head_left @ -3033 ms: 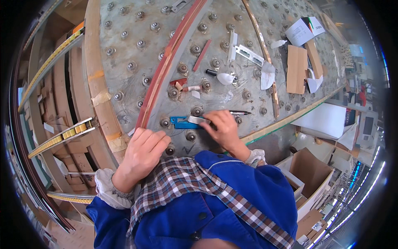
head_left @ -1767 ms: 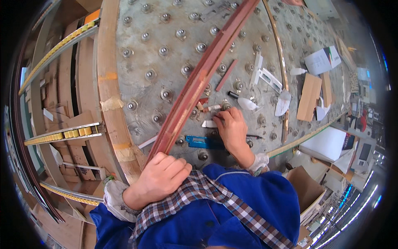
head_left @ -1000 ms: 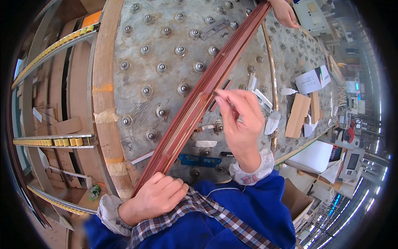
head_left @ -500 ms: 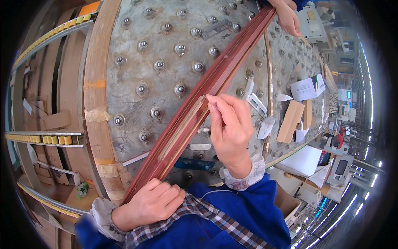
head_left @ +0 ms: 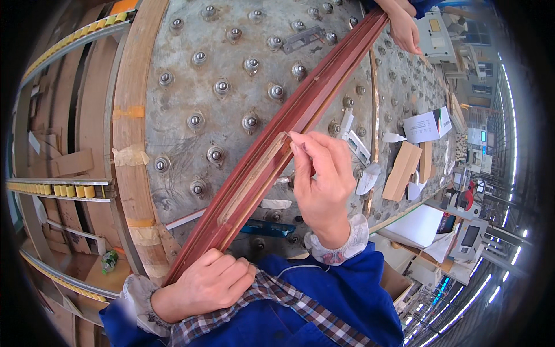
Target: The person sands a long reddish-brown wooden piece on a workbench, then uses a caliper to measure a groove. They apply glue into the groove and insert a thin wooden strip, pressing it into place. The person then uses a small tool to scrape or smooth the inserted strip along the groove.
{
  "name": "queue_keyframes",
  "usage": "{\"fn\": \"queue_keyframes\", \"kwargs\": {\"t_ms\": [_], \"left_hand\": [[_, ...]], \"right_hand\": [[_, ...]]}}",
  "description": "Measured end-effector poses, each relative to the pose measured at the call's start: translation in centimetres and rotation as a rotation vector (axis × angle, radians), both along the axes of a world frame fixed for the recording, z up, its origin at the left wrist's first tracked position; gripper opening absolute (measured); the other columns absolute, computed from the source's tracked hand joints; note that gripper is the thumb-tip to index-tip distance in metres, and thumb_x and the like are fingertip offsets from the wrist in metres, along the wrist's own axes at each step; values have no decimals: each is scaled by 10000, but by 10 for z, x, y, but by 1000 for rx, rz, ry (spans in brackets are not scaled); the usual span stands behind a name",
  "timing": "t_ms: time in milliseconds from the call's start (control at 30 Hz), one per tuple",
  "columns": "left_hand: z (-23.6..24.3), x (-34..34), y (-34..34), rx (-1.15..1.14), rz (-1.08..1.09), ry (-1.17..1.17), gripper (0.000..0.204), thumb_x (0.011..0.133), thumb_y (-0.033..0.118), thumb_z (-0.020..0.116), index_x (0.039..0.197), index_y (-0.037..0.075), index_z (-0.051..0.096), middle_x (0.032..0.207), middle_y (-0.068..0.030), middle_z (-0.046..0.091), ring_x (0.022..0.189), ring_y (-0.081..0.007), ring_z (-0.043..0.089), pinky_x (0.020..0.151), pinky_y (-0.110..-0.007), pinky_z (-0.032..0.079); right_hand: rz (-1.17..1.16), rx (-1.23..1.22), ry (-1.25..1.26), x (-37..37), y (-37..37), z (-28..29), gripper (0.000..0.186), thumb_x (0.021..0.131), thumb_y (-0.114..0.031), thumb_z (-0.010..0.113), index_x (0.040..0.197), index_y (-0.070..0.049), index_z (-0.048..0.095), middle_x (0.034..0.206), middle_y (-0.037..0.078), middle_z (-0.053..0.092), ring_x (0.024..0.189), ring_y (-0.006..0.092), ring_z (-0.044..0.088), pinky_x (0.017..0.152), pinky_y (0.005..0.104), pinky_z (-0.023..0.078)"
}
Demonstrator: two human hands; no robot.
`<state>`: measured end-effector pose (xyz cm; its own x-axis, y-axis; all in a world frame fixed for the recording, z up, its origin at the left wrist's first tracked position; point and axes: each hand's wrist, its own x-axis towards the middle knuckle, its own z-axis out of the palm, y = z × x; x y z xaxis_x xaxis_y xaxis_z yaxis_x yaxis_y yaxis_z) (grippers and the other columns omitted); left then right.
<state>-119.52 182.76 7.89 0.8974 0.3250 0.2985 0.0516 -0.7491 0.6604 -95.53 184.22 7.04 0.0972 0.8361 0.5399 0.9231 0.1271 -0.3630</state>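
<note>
A long dark-red wooden profile (head_left: pixel 315 107) with grooves along it slants from the lower left to the upper right. In its face is a long, narrow recess (head_left: pixel 251 179) of bare, pale wood. My left hand (head_left: pixel 211 280) is closed, its curled fingers gripping the profile's near edge close to my body. My right hand (head_left: pixel 324 179) pinches thumb and forefinger together at the recess's upper end. A thin, small tip shows at those fingertips, but what it belongs to is hidden.
Another person's hand (head_left: pixel 404 32) is at the profile's far end. Beneath lies a metal table with several ball rollers (head_left: pixel 222 87). To the right are a white metal fitting (head_left: pixel 357 146), cardboard pieces (head_left: pixel 402 172) and a small white bottle (head_left: pixel 394 137). A blue translucent tool (head_left: pixel 269 227) lies near me.
The whole view has shifted slightly. Both my hands keep their places on the profile, and the right-hand pinch stays at the recess's upper end.
</note>
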Motion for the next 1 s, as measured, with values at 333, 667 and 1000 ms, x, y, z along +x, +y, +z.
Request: {"fn": "queue_keyframes", "kwargs": {"t_ms": [333,667,1000], "left_hand": [[-1,0,-1,-4,7,-3,110,786,96,686,876,47,649,848,-25,562,708,-129,525,649,-273,400],[-2,-1,-1,-11,9,-11,125,768,97,677,880,49,647,841,-22,555,701,-128,523,647,-270,399],[-3,-1,0,-9,11,-18,145,750,99,669,880,42,644,841,-24,554,698,-130,519,642,-266,400]], "right_hand": [[-14,25,-25,0,0,-3,176,838,46,713,1007,-1,705,921,105,648,683,107,579,513,232,457],[-19,-9,53,1,-2,-4,192,832,61,709,1010,-10,703,923,104,648,670,116,579,506,236,452],[-36,-47,91,0,-2,-1,185,827,60,713,996,-13,707,911,104,649,660,116,571,513,233,448]]}}
